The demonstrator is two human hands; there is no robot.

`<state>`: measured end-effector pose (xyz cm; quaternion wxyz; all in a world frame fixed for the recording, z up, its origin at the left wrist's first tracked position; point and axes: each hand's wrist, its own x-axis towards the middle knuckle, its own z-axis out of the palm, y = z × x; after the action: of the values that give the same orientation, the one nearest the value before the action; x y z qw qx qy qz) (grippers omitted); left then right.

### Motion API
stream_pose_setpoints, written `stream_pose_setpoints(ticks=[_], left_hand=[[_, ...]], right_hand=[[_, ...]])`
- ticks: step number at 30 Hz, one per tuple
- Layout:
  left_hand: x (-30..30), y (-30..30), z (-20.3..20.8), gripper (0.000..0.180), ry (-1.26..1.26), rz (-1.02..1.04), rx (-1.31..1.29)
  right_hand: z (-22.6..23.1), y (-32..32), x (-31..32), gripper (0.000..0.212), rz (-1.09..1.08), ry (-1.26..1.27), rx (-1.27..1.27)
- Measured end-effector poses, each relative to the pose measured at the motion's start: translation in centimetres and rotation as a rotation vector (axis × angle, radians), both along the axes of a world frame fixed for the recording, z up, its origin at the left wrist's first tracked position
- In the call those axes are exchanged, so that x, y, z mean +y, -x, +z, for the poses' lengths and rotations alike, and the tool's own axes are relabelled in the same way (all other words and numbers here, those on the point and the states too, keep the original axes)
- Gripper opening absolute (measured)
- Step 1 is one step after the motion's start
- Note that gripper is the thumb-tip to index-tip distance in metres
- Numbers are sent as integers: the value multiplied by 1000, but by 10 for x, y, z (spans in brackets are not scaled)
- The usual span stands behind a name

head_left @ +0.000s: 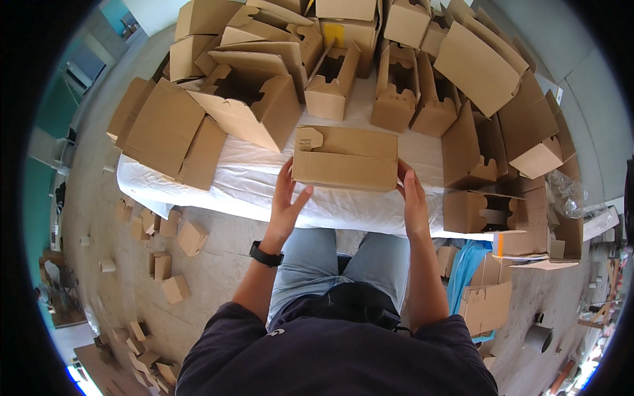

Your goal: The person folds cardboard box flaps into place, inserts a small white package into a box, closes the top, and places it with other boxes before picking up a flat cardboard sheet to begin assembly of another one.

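Note:
A long brown cardboard box (347, 170) lies on the white-covered table right in front of me, with a cut-out tab at the left of its top. At its left end is my left hand (287, 206), fingers against the side and thumb spread off the near face. My right hand (412, 197) has its fingers curled against the right end, so the box sits between both hands. Some fingertips are hidden behind the box ends. A dark watch (266, 255) is on my left wrist.
Open cardboard boxes (395, 86) crowd the far side of the white cloth (247, 178), with flattened-looking ones (165, 132) at left. More boxes (470, 155) and clear plastic wrap (565, 193) stand at right. Small cartons (193, 237) lie on the floor; blue plastic (467, 267) hangs beside my right arm.

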<state>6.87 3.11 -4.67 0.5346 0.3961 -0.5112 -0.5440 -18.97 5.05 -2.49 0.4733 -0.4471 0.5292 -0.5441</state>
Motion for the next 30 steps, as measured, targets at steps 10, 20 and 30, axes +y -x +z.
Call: stream_pose_setpoints(ticks=[10, 20, 30], left_hand=[[-6, -10, 27, 60, 78, -13, 317], [-51, -59, 31, 50, 326, -40, 818], [-36, -59, 41, 52, 204, -43, 874]], right_hand=[[90, -58, 30, 54, 54, 631, 466], [170, -149, 68, 45, 160, 1099, 1137], [164, -142, 72, 41, 95, 1118, 1163]])
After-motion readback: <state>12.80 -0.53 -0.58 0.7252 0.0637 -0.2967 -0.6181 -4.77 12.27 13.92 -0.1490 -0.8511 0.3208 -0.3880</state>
